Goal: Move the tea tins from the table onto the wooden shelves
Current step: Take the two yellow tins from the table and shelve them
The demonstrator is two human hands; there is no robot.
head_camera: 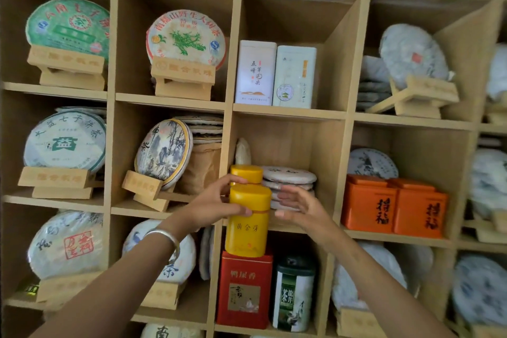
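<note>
Head view, looking straight at wooden shelves [288, 115] of pale board, divided into square compartments. Front yellow tea tin [248, 221] held in front of the middle compartment's lower board, near its left wall; second yellow tin [246, 174] just behind and above it, inside that compartment, resting surface hidden. Left hand [216, 204] gripping the front tin from the left, thumb across its front near the lid seam, fingers [233, 180] curled over the lid's top left. Silver bangle [164, 239] on that wrist. Right hand [299, 207] just beside the tin's right side, fingers spread and relaxed, blurred, holding nothing; contact with the tin impossible to tell. Behind that hand, a stack of wrapped tea cakes [288, 177] lying flat in the same compartment. Directly above, two white tins [274, 74] standing side by side. Directly below, a red tin [244, 289] at the left and a dark green tin [293, 293] beside it. One compartment to the right, two orange tins [395, 207] touching each other at the front edge. Left columns filled with round tea cakes propped on wooden stands [68, 68]. More wrapped cakes in the right columns, blurred.
</note>
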